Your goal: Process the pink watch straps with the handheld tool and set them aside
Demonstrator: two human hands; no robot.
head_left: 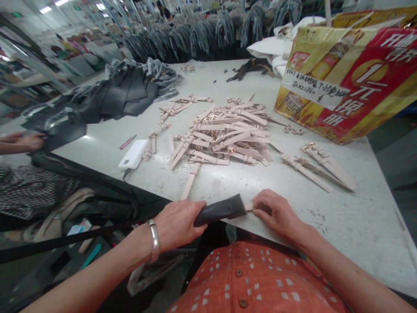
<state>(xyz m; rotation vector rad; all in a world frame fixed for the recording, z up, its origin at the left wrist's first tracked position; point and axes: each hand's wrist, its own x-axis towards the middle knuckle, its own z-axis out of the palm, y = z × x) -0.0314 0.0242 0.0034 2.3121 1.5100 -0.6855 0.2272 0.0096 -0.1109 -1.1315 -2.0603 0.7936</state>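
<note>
My left hand [182,221] is wrapped round one end of a dark, flat leather-like piece [224,209] at the table's front edge. A short bit of pale pink strap [249,207] sticks out of the piece's right end. The fingers of my right hand [275,211] pinch that strap; its far end is hidden. Ahead of my hands lies a heap of pale pink straps with gold buckles [228,134]. One single strap [191,180] points from the heap toward my left hand.
A white power bank [133,154] with a cable lies left of the heap, beside a small pink-handled tool [127,142]. Dark leather pieces [124,93] are piled back left, near another person's hand [31,142]. A yellow and red carton [342,82] stands at right, with loose straps [329,165] before it.
</note>
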